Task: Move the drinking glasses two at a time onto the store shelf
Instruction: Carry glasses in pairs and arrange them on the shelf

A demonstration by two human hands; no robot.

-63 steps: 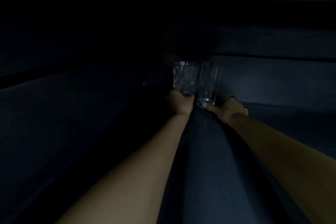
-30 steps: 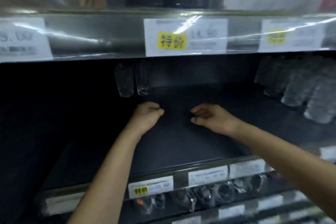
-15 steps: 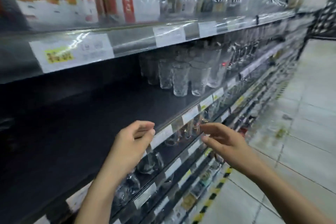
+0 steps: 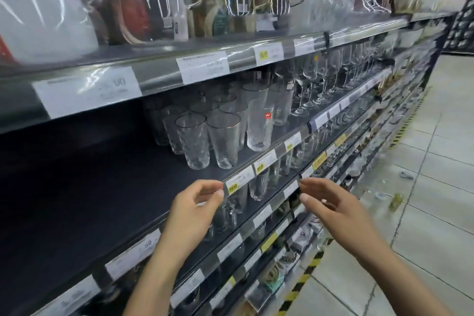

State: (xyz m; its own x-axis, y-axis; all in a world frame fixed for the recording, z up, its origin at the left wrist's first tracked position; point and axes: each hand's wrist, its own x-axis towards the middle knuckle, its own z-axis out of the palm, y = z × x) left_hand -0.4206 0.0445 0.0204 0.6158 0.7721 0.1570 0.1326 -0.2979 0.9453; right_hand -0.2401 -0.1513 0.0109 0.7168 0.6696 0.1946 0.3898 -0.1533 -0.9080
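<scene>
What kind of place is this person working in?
Most likely the glassware aisle of a shop. Long shelves carry price labels along their front edges. They hold rows of drinking glasses and stemmed wine glasses, and a tiled floor runs alongside.

Clear textured glasses (image 4: 195,143), dark shelf (image 4: 89,187), yellow tags (image 4: 259,167)

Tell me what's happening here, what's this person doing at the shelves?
A person stands at a store shelf stocked with glassware. The left hand and right hand hover just in front of its front edge, fingers loosely curved, holding nothing. A cluster of drinking glasses stands upright on it ahead, with wine glasses farther along to the right. No glass is being carried at this moment.
</scene>
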